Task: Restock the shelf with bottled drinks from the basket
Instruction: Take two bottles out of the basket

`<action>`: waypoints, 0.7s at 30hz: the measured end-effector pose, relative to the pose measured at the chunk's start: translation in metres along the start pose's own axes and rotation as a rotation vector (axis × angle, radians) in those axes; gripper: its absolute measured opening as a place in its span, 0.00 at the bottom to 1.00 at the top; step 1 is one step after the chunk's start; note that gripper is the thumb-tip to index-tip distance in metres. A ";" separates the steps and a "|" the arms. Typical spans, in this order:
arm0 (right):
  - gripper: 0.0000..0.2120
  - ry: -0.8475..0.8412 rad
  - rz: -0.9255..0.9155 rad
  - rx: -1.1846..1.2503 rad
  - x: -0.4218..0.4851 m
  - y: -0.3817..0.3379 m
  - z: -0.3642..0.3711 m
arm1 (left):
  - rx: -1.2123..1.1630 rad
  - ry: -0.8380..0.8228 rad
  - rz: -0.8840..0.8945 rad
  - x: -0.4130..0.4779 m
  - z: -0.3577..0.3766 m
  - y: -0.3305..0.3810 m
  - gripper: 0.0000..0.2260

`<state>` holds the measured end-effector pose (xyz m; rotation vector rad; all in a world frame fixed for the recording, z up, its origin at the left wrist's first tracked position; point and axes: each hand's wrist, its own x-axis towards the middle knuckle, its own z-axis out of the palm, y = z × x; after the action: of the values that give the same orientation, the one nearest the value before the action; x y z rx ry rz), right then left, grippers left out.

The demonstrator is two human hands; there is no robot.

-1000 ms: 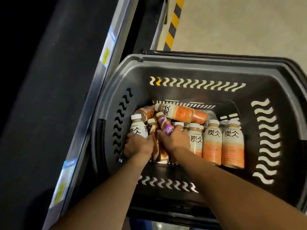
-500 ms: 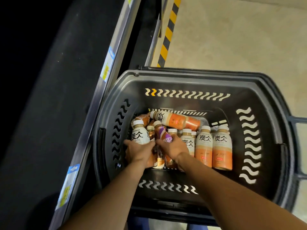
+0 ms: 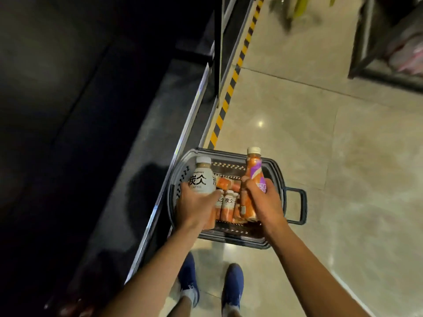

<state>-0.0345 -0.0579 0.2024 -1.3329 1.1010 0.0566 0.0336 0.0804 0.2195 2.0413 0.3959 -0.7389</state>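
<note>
Left hand [image 3: 194,208] grasps white bottle [image 3: 201,179], right hand [image 3: 263,202] grasps purple-orange bottle [image 3: 253,172] above basket [image 3: 280,179]; next, likely carry to shelf [image 3: 128,170]

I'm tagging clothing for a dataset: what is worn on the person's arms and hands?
Left forearm and right forearm are bare, no sleeves in view; left hand and right hand wear no gloves; neither wrist has a watch or band.
</note>
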 end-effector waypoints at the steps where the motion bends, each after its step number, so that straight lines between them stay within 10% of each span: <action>1: 0.12 0.004 -0.025 0.023 -0.027 -0.025 -0.009 | -0.021 0.004 0.006 -0.027 -0.014 0.019 0.24; 21: 0.11 -0.412 -0.628 -0.168 -0.385 -0.225 -0.028 | -0.399 0.477 0.329 -0.392 -0.244 0.121 0.24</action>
<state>-0.1205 0.0567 0.6259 -1.6759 0.3095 -0.0408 -0.1182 0.2222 0.6490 1.8183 0.4199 0.0375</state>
